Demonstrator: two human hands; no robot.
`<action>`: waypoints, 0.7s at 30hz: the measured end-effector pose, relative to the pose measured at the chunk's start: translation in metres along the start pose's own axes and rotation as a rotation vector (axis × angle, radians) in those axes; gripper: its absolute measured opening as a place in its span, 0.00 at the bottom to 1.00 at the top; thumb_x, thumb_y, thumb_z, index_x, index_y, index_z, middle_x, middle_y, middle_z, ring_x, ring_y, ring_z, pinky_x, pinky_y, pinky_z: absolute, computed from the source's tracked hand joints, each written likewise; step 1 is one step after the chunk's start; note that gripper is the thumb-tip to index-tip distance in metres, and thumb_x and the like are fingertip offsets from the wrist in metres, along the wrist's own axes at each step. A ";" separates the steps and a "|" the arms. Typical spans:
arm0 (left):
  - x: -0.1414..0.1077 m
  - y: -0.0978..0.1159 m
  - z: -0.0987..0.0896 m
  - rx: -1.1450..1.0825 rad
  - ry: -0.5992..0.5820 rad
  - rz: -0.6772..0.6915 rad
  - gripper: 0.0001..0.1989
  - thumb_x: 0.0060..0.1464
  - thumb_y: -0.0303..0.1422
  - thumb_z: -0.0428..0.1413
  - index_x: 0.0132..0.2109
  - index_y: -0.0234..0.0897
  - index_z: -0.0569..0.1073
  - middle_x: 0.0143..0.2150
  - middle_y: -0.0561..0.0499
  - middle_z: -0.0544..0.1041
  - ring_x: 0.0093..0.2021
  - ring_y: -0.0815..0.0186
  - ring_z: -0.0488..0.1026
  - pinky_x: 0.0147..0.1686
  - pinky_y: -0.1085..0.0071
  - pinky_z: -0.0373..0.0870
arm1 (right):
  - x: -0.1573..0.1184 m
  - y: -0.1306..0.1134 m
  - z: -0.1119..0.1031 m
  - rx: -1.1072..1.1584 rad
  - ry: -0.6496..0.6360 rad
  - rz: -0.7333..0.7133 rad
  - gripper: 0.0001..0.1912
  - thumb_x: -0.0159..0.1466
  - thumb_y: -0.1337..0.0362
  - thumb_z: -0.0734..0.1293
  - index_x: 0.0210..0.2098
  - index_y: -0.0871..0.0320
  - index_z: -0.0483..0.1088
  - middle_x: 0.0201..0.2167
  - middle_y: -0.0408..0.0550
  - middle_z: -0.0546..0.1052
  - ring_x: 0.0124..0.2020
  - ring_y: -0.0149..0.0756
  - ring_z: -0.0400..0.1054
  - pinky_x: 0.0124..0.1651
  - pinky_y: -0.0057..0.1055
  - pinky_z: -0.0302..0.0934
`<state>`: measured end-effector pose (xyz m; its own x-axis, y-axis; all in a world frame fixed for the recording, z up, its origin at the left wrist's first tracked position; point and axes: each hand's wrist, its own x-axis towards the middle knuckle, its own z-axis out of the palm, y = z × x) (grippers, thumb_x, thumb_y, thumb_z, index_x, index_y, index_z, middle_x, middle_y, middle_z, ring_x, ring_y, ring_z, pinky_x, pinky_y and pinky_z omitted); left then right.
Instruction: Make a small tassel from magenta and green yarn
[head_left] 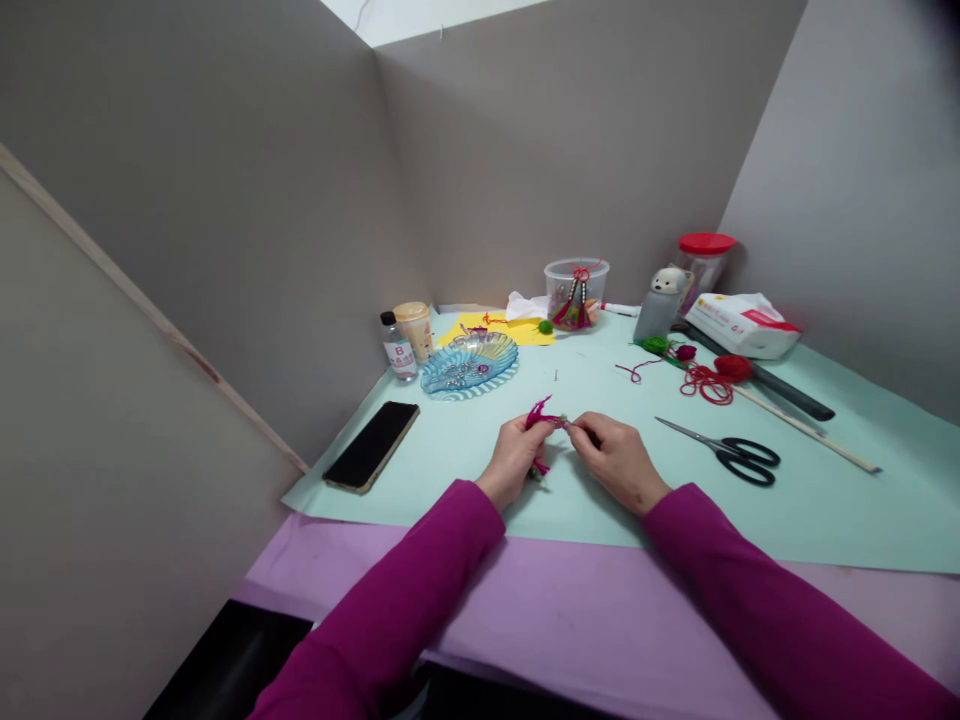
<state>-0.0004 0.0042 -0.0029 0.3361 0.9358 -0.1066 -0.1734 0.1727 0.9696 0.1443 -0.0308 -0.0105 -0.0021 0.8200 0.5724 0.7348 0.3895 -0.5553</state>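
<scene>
Between my hands, above the pale green sheet, is a bundle of magenta yarn [538, 412] with a small green part near its right end. My left hand [511, 458] is closed around the bundle, and strands stick out above and below the fingers. At the bundle's right end, my right hand [616, 458] pinches its tip between thumb and fingers. Black-handled scissors [739, 458] lie open to the right of my right hand. A blue glass dish [470, 368] with small beads stands beyond my left hand.
A phone [373, 447] lies at the left, near a bottle [399, 350] and a cup [415, 330]. Red yarn [709, 385], a wooden stick [814, 430], a tissue pack [744, 322] and a grey bottle [660, 305] are at the right. A plastic tub [576, 290] stands behind.
</scene>
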 end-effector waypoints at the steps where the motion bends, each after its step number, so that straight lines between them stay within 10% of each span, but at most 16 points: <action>1: 0.000 0.000 0.000 -0.003 -0.003 0.000 0.08 0.46 0.33 0.58 0.32 0.34 0.68 0.17 0.62 0.52 0.16 0.77 0.48 0.18 0.75 0.44 | 0.000 0.000 0.000 -0.013 -0.007 -0.003 0.13 0.63 0.61 0.58 0.25 0.56 0.66 0.22 0.42 0.69 0.25 0.30 0.60 0.32 0.27 0.52; 21: 0.002 -0.003 -0.001 0.035 -0.006 0.021 0.09 0.46 0.34 0.58 0.31 0.34 0.67 0.16 0.62 0.53 0.15 0.77 0.49 0.17 0.76 0.44 | 0.000 0.003 -0.001 -0.122 -0.020 -0.034 0.12 0.64 0.62 0.57 0.26 0.57 0.66 0.26 0.44 0.72 0.27 0.31 0.63 0.34 0.28 0.53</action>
<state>-0.0002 0.0064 -0.0063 0.3383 0.9372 -0.0853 -0.1479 0.1424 0.9787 0.1467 -0.0302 -0.0119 -0.0413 0.8157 0.5770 0.8110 0.3647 -0.4575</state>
